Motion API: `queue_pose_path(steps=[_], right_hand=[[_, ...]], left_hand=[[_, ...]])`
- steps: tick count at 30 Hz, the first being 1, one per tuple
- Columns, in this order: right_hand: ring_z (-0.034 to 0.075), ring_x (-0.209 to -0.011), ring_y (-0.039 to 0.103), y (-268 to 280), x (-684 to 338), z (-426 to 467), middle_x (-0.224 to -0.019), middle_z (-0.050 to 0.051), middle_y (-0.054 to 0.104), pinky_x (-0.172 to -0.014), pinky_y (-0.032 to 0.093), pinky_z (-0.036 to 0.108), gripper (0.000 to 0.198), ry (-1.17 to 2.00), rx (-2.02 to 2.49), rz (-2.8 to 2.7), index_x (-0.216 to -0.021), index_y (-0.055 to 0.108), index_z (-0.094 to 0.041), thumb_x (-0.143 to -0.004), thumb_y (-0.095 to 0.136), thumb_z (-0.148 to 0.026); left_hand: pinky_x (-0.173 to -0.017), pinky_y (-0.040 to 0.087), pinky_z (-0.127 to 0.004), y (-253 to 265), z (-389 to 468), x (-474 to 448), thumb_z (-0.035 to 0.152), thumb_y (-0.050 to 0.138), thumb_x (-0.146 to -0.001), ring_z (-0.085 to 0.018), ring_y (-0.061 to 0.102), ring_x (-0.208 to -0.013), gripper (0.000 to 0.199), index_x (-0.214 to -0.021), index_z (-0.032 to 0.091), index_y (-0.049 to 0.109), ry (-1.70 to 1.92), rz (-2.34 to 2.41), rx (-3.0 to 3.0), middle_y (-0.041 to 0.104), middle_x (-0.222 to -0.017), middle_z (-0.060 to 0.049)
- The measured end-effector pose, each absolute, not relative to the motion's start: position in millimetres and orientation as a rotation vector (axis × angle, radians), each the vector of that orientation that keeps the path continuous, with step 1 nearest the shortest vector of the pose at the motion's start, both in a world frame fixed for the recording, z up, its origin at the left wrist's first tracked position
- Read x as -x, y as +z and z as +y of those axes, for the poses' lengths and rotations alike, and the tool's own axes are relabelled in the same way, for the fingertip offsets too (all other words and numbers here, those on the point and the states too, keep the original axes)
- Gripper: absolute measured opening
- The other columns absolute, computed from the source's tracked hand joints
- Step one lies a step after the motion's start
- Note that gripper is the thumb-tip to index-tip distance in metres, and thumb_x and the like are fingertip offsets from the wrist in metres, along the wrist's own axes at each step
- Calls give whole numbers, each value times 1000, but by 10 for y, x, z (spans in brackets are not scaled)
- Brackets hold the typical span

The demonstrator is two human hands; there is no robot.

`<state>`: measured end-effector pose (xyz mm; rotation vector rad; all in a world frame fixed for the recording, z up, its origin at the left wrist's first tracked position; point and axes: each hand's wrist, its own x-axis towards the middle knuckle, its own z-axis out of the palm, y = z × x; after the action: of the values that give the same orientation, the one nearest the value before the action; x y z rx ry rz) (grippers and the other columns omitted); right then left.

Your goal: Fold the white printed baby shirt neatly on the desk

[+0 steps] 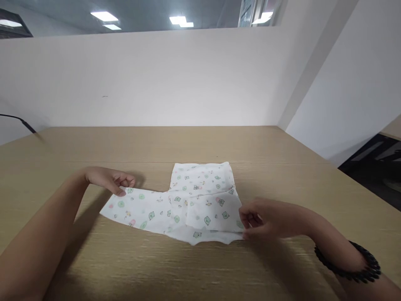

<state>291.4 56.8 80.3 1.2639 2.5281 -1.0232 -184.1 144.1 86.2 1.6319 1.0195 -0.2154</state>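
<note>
A cloth [184, 202] lies on a table [200, 267], near the middle, partly folded over itself. The left hand [109, 179] sits at the cloth's far left corner, touching it. The right hand [266, 217] sits at its near right edge, touching it. A wall [156, 79] stands behind the table.

No readable text anywhere (cloth [188, 200] shows pictures only).

Light wood table [200, 142] runs to a white partition wall [156, 75] at back. Thin black cable [19, 121] pokes in at far left edge, just above tabletop. Ceiling light panels [105, 16] lit up top. Dark floor area [376, 167] to the right.
</note>
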Motion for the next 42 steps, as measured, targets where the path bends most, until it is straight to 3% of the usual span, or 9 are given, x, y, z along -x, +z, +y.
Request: queue_pose_path(steps=[3, 7, 21, 24, 27, 31, 35, 38, 42], right_hand=[[26, -104, 59, 716, -2711, 520, -114, 9, 64, -88, 47, 40, 39, -702, -1481, 2920, -110, 63, -22, -94, 45, -53], [35, -144, 18, 312, -2413, 444, -156, 20, 24, -114, 21, 60, 76, -175, -1771, 2917, -151, 23, -7, -97, 29, -60], [30, -147, 0, 45, -2385, 477, -159, 11, 4, -117, 17, 57, 85, -335, -1698, 2700, -154, 10, -7, -95, 17, -68], [29, -147, 0, 35, -2378, 482, -159, 10, 6, -118, 14, 55, 82, -390, -1745, 2686, -154, 11, -10, -95, 19, -67], [31, -147, 5, 67, -2365, 479, -159, 11, 15, -116, 17, 58, 74, -432, -1801, 2697, -154, 18, -12, -98, 24, -60], [33, -143, 23, 166, -2343, 459, -144, 11, 47, -111, 26, 58, 46, -326, -1877, 2912, -132, 52, -16, -100, 30, -41], [28, -115, 51, 204, -2318, 427, -111, 10, 65, -102, 37, 49, 28, -263, -1820, 3109, -103, 61, -18, -98, 36, -28], [29, -109, 52, 153, -2291, 395, -110, 10, 64, -98, 39, 51, 24, -194, -1785, 3085, -109, 59, -17, -94, 46, -30], [33, -121, 44, 82, -2262, 367, -124, 15, 58, -103, 35, 55, 31, -58, -1745, 3102, -117, 55, -14, -90, 52, -29]], left_hand=[[-68, 39, -19, 929, 1383, 1796, 49, 67, -78, -14, 47, -75, 42, -91, 15, 47, -201, 1026, -1605, 49, -81, 1], [-68, 38, -17, 944, 1360, 1790, 49, 70, -76, -13, 48, -74, 45, -92, 13, 48, -183, 1049, -1562, 50, -79, 2], [-59, 45, -19, 1147, 1292, 1601, 28, 64, -90, -13, 58, -67, 29, -105, 18, 40, 158, 774, -1614, 62, -81, 1], [-61, 50, -20, 1070, 1201, 1128, 28, 61, -92, -14, 62, -73, 30, -112, 21, 39, 408, 654, -1622, 62, -89, -2], [-86, 53, -36, 945, 993, 602, 31, 56, -97, -22, 64, -102, 40, -128, 27, 31, 519, 499, -1623, 58, -116, -9], [-109, 36, -49, 861, 691, 255, 38, 50, -99, -29, 31, -140, 62, -145, 32, 9, 369, 601, -1889, 31, -149, -15], [-115, 24, -54, 719, 591, 218, 53, 47, -96, -34, 13, -146, 78, -152, 26, -1, 60, 900, -2232, 6, -160, -15], [-117, 8, -58, 503, 601, 200, 63, 37, -96, -35, -5, -146, 80, -154, 23, 1, -103, 939, -2436, -4, -160, -14], [-116, 5, -60, 325, 586, 162, 67, 30, -95, -36, -10, -145, 77, -155, 24, 7, -170, 991, -2523, -9, -159, -12]])
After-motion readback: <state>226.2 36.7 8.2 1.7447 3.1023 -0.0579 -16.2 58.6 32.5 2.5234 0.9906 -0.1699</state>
